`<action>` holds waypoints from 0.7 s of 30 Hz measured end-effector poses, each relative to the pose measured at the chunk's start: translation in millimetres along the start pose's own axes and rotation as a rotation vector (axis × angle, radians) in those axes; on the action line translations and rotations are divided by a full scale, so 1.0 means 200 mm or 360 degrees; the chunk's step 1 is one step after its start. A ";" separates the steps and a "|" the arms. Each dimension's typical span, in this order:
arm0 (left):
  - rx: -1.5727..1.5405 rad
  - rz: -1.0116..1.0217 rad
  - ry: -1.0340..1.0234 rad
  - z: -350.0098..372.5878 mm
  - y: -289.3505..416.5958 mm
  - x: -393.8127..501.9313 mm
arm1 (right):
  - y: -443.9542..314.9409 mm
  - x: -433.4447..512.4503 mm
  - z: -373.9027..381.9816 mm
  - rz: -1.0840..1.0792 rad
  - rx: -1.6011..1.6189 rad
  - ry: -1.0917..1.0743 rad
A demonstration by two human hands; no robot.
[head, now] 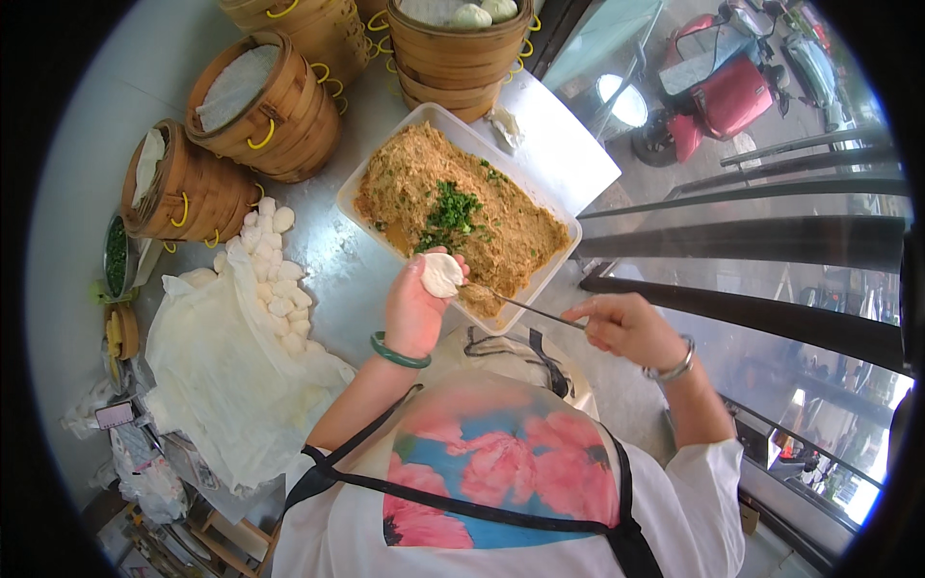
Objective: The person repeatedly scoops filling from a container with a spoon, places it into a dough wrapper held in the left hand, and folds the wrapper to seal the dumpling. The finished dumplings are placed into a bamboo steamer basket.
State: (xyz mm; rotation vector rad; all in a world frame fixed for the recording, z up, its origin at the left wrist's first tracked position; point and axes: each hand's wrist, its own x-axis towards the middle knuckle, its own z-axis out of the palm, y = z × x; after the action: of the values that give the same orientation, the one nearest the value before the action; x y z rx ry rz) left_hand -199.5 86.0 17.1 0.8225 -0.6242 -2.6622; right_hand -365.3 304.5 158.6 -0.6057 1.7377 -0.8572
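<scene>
A flat round dough wrapper (441,275) lies on the palm and fingers of my left hand (418,300), above the near edge of a plastic tub. My right hand (625,329) grips a thin metal spatula (538,311) by its far end; its tip touches the minced filling (498,231) beside the wrapper. Chopped green onion (452,209) lies on the filling in the white tub (566,271). Left of the tub, many small dough pieces (278,289) are heaped, partly under a pale cloth or plastic sheet (238,383).
Bamboo steamers (267,108) with yellow handles stand at the back left; another stack (459,58) behind the tub holds buns (471,16). A bowl of chopped greens (115,256) sits at the far left. A glass door with dark bars (744,238) is on the right.
</scene>
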 end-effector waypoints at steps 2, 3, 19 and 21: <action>0.0001 -0.0086 -0.0063 0.03 -0.02 0.03 | 0.02 -0.02 0.08 -0.0332 -0.0300 0.0233; -0.0049 -0.0116 -0.0097 0.07 -0.02 0.04 | 0.04 -0.01 0.13 -0.0492 -0.0442 0.0374; -0.0189 -0.0138 -0.0106 0.18 -0.01 0.04 | 0.26 0.02 0.39 -0.0789 -0.0565 0.0860; -0.0137 -0.0129 -0.0120 0.18 -0.01 0.03 | 0.26 0.04 0.39 -0.0820 -0.0649 0.0875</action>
State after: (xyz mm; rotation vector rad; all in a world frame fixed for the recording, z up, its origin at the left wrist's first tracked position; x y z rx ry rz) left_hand -225.9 96.6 39.2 0.7419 -0.4996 -2.7828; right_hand -293.3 309.7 97.8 -1.2119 2.3309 -1.0997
